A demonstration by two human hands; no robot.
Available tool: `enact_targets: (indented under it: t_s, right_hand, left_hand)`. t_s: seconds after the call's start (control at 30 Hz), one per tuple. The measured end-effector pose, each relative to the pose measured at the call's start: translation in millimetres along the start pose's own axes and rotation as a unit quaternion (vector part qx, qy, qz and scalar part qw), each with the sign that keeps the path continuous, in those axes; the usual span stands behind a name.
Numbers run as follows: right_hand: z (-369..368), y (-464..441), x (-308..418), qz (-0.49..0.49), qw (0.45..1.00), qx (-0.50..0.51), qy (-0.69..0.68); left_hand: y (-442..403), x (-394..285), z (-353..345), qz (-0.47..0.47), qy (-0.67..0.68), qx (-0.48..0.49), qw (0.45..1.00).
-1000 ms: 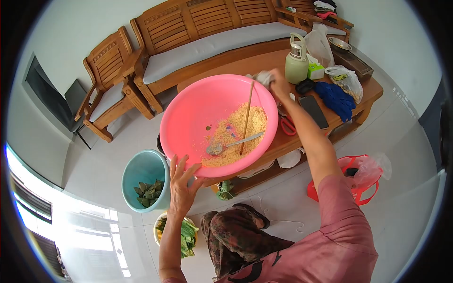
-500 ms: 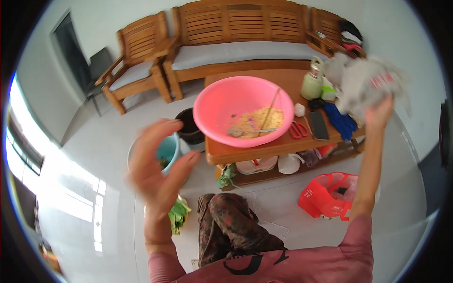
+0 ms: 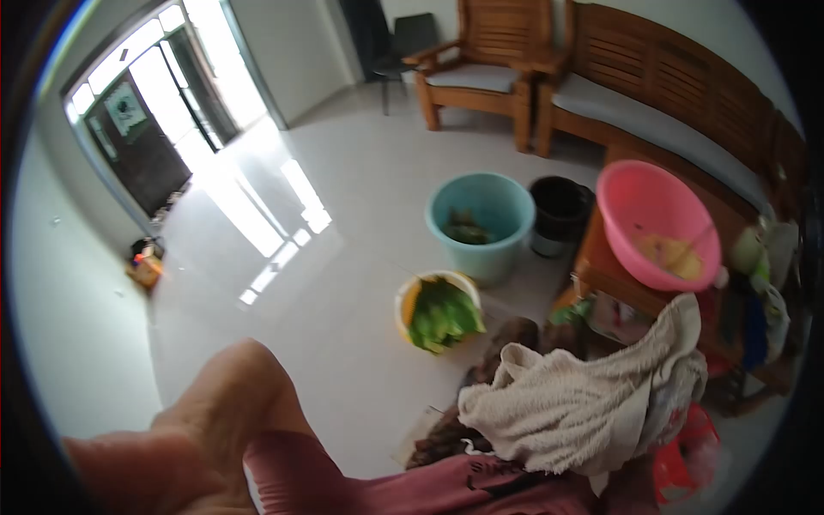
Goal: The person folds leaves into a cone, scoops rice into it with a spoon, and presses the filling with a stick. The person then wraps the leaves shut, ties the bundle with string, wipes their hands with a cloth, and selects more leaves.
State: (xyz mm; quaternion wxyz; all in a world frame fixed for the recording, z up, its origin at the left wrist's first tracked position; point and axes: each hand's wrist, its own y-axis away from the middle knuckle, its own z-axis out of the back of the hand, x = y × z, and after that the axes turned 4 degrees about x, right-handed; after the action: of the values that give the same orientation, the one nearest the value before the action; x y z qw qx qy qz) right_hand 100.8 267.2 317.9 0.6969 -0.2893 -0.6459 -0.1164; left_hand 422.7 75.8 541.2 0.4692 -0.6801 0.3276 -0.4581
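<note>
A cream-white terry towel (image 3: 584, 403) with faint red print hangs bunched in front of my chest, on the right. It covers my right hand, whose fingers I cannot see; the towel appears held up from behind. My left arm (image 3: 245, 386) is bent sharply at the lower left. Its forearm comes close to the camera, and the fingers of my left hand are outside the picture. Past the towel, a pink basin (image 3: 627, 215) with yellowish crumbly stuff in it rests on the wooden table (image 3: 592, 257).
A light-blue bucket (image 3: 493, 257) and a black bin (image 3: 549, 227) stand beside the table. Nearer is a bowl (image 3: 401, 305) of green leaves. A red bag (image 3: 674, 481) lies low on the right. Wooden armchair (image 3: 472, 77) and bench (image 3: 635, 107) line the wall.
My view has swung left toward the doorway. The towel has come from over the table's right side to my chest. My left hand, earlier raised with fingers apart, has drawn back toward the camera.
</note>
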Motion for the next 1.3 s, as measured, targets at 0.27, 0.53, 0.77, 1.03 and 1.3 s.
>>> enact_targets:
  t_s: [0.27, 0.53, 0.77, 1.03, 1.3]
  right_hand:
    - [-111, -64, -44, -0.054, 0.981, 0.184, -0.011]
    - [-125, -74, -50, -0.067, 0.973, 0.221, -0.008]
    - [-129, -75, -58, -0.082, 0.973, 0.218, 0.0]
    - [-134, -78, -61, -0.09, 0.971, 0.22, 0.006]
    - [-135, -82, -67, -0.093, 0.969, 0.229, 0.012]
  left_hand:
    - [23, 33, 54, 0.048, -0.197, 0.015, 0.979]
    - [46, 47, 32, 0.066, -0.211, 0.037, 0.974]
    - [59, 50, 13, 0.075, -0.201, 0.043, 0.976]
    - [60, 53, 7, 0.072, -0.2, 0.048, 0.976]
    - [55, 54, 4, 0.054, -0.202, 0.05, 0.977]
